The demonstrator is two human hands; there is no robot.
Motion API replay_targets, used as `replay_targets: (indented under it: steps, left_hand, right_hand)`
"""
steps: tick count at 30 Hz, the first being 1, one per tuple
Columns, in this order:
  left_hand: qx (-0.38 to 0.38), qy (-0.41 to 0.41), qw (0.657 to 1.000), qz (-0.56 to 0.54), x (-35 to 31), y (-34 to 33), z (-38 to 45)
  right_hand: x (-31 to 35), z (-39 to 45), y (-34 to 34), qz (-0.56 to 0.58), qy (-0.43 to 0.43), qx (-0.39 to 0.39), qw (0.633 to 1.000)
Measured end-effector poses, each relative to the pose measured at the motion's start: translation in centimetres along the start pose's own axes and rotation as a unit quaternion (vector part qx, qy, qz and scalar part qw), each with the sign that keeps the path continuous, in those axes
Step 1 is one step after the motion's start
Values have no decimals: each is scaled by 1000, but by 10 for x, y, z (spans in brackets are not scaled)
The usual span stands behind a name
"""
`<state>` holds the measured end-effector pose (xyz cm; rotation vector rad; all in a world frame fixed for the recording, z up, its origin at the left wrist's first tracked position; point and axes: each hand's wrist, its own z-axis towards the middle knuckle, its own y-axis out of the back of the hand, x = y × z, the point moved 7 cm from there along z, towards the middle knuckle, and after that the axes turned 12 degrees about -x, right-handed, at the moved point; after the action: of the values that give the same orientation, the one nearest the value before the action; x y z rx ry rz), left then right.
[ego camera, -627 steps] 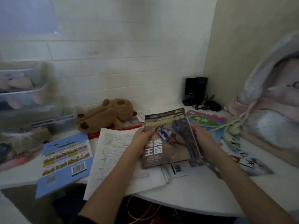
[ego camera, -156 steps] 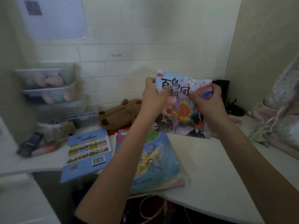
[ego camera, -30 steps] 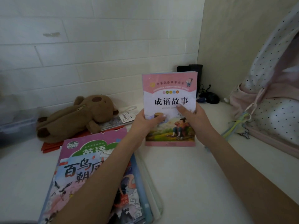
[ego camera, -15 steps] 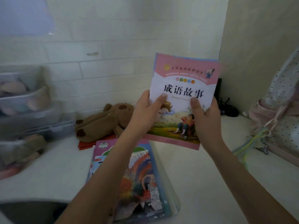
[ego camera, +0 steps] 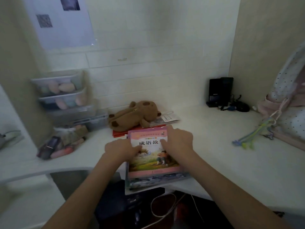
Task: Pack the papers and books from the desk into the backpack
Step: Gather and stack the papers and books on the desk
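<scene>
We get 1 head-worn view, looking forward and down at the tabletop (ego camera: 214,162) from close above.

both arms stretched forward, left grip (ego camera: 121,148) and right grip (ego camera: 179,140) lying flat, fingers extended

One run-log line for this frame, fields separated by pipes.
phase: stacking | left hand: on pink book | right hand: on pink book | pink book: atop stack at desk edge | backpack: right, untouched

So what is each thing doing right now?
Pink storybook: flat on top of the book stack.
Book stack: at the desk's front edge.
Left hand: thumb on the storybook.
Right hand: on the storybook.
Backpack: upright on the desk.
Plush toy: lying down.
</scene>
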<state>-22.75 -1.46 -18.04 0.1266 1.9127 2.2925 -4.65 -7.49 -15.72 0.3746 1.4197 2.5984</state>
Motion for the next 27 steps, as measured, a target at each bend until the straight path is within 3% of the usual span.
replay_targets:
  steps: [2,4,6,9,11,14,16,19,21,23,27]
  left_hand:
    - [-130,-13,991,11,-5,31,4]
    - [-216,-55,974,-44,-18,43,8]
    - [-151,-137,977,-63,-41,19,11]
    - [-3,-225,974,35,-63,-40,12]
    - [-39,-243,966,82,-77,-23,37]
    - [-163,-156,974,21,-90,31,95]
    - [-202,-171,964,0,-112,34,127]
    - [-139,-222,962,-71,-149,-3,161]
    - [-86,-223,968,-82,-165,-37,178]
    - [-61,-212,973,-67,-172,-68,190]
    - [-113,-219,969,-30,-182,-83,200]
  right_hand:
    - [14,12,17,8,48,-63,997]
    - [27,18,5,74,81,-25,994]
    - [36,10,-31,96,102,85,987]
    - [29,-9,-75,86,98,191,973]
    - [23,0,-75,148,88,195,966]
    - [2,45,-50,294,-12,106,950]
    - [-20,78,-38,327,-56,20,943]
    - [-53,102,-65,348,-141,34,926]
    - [-70,99,-99,362,-204,65,907]
    - [-85,99,-121,378,-249,44,891]
    - [-100,106,-139,501,-347,35,792]
